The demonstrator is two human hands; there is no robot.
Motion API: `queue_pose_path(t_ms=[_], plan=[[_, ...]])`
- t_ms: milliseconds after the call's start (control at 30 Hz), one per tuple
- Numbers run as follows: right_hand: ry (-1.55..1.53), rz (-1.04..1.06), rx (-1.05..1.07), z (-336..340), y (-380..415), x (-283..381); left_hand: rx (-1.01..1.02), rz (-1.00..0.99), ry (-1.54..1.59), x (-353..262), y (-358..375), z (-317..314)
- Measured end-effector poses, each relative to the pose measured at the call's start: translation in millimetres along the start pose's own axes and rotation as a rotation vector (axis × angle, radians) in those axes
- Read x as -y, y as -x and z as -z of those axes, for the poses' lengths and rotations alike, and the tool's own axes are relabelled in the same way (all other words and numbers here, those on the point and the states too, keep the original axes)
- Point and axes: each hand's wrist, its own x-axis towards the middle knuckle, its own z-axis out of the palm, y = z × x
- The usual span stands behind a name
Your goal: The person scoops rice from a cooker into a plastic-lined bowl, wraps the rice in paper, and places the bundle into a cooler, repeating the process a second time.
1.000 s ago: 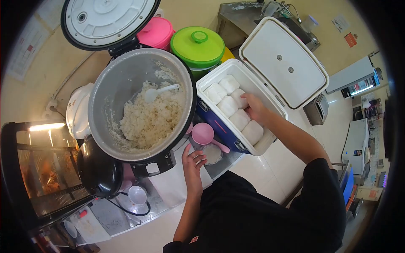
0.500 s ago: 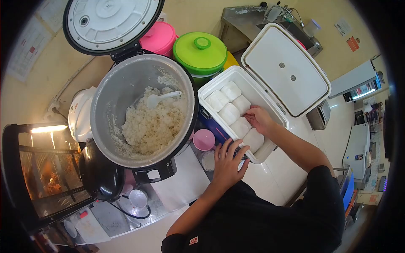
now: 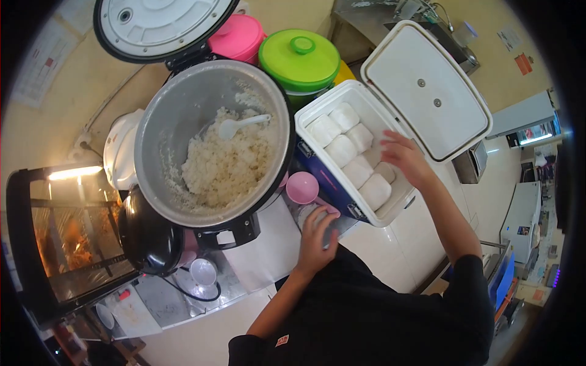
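An open blue-and-white cooler box point(image 3: 390, 215) holds several white wrapped packets point(image 3: 341, 150), packed in rows. Over its right inner side hovers my right hand point(image 3: 404, 157), fingers apart, with nothing in them. My left hand point(image 3: 316, 247) is in front of the cooler's near left corner, its fingers curved and spread. Close to those fingertips stand a pink cup point(image 3: 302, 188) and a clear container point(image 3: 307, 213), partly covered by the hand. To the left, a large open rice cooker point(image 3: 149, 131) contains cooked rice point(image 3: 229, 165) with a white rice paddle point(image 3: 244, 124) resting on it.
The cooler's lid point(image 3: 427, 91) is tipped back to the right. Behind stand a green lidded container point(image 3: 299, 58) and a pink one point(image 3: 238, 38). At the left are a lit display case point(image 3: 73, 232), a black rounded appliance point(image 3: 149, 235) and a small white bowl point(image 3: 203, 272).
My right hand has lifted off the packets and moved up and right. My left hand has left the cooler's rim and moved lower. The view has shifted slightly.
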Motion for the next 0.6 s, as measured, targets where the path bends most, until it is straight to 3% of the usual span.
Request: queue_pose_path(t_ms=[67, 133, 167, 200, 233, 267, 333, 400, 467, 567, 600], plan=[[0.083, 0.27, 0.049, -18.5, 53.0, 32.6, -0.121, 0.155, 0.009, 45.5, 35.9, 7.6], [-0.023, 0.269, 0.415, -16.3, 97.6, 30.4, -0.203, 0.427, 0.127, 76.9, 57.9, 15.0], [-0.048, 0.115, 0.615, -22.1, 112.4, 20.4, -0.245, 0.562, 0.187, 89.6, 67.5, 16.9], [-0.071, -0.037, 0.811, -29.4, 125.5, 8.2, -0.196, 0.566, 0.193, 96.2, 68.6, 19.4], [-0.009, -0.185, 0.815, -41.6, 132.9, -17.0, -0.148, 0.568, 0.2, 101.3, 65.0, 21.6], [0.059, -0.333, 0.815, -55.6, 133.7, -53.9, -0.102, 0.568, 0.211, 107.7, 59.7, 21.1], [-0.01, -0.323, 0.388, -77.8, 125.7, -155.3, -0.036, 0.557, 0.203, 138.6, 47.7, 8.2], [-0.186, -0.204, 0.181, -84.8, 102.6, -242.1, 0.062, 0.571, 0.261, 171.6, 43.4, -4.1], [-0.301, -0.231, 0.127, -105.6, 82.5, -276.0, 0.157, 0.582, 0.35, 188.7, 39.9, -12.8], [-0.335, -0.195, 0.063, -133.6, 89.7, -268.0, 0.204, 0.543, 0.324, 184.0, 42.6, -10.9], [-0.324, -0.174, 0.041, -140.8, 97.2, -262.9, 0.19, 0.676, 0.447, 166.5, 43.2, 1.2]])
